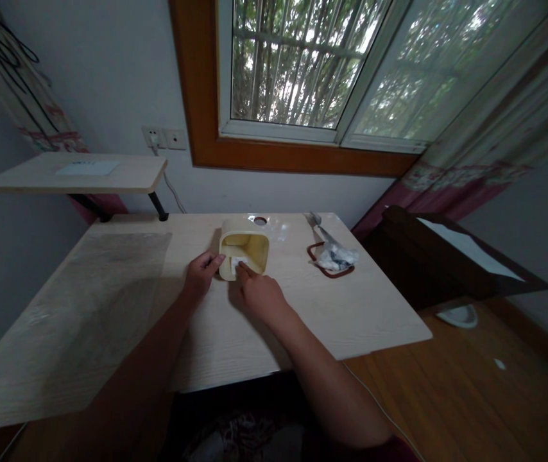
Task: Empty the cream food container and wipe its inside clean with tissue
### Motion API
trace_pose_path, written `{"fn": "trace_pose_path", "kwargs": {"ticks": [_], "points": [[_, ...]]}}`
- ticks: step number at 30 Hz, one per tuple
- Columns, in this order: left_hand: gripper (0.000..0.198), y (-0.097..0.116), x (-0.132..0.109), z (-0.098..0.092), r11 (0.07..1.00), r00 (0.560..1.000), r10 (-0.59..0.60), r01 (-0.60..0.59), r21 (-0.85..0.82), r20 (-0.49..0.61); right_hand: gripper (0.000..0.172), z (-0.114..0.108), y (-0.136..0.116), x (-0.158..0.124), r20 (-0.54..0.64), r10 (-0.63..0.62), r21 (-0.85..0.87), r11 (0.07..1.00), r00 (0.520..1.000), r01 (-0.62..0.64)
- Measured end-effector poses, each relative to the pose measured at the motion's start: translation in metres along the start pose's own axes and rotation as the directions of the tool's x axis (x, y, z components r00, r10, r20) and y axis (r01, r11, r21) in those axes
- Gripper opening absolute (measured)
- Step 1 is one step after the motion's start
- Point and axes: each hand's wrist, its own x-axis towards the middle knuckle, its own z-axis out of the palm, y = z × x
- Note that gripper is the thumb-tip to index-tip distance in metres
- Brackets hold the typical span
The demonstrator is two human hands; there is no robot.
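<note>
At the far left, a dark cable (2,45) hangs in loops against a curtain. Below it stands a raised shelf (24,174) with a white sheet of paper (88,168) lying on top, its black legs resting on the pale wood-grained bench (201,359). Clear plastic film (110,289) covers part of the bench's left side.

Next comes the left hand (200,273), its thumb laid over the left edge of a box (244,226) and its fingers bent beside the outer wall, pinching that side. The box sits near the middle of the bench's back half, its open mouth turned toward the person. It is cream outside and yellower within, with rounded corners, a smooth surface and deep walls; shadow darkens the inner end. A small white piece (234,262) lies inside by the lower left rim. The right hand (260,292) reaches in from the right, its forefinger pointed and touching that piece; I cannot tell whether its fingers pinch it.

Well to the right, a crumpled clear bag (337,256) lies across a reddish-brown rounded loop (334,274).
</note>
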Motion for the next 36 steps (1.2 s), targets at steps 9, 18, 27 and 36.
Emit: {"fn": "trace_pose_path", "kwargs": {"ticks": [9,18,27,36], "points": [[0.040,0.0086,-0.0026,0.0000,1.000,1.000,0.005,-0.005,0.010,-0.005,0.056,-0.0020,0.0006,0.0001,0.041,0.075,-0.035,0.997,0.996,-0.074],[0.040,0.0077,-0.0023,-0.0004,1.000,1.000,0.006,-0.006,-0.003,-0.001,0.057,-0.0030,0.0021,-0.0005,0.052,0.052,-0.017,0.999,0.997,-0.052],[0.040,0.0052,-0.0016,-0.0005,0.999,1.000,-0.001,0.001,-0.038,-0.002,0.060,-0.0043,-0.0006,-0.0015,0.023,-0.032,0.033,0.999,0.999,0.031],[0.041,0.0061,-0.0014,-0.0007,0.999,1.000,-0.020,0.019,-0.037,-0.003,0.062,-0.0064,-0.0031,-0.0014,0.041,-0.107,0.080,0.991,0.993,0.103]]}}
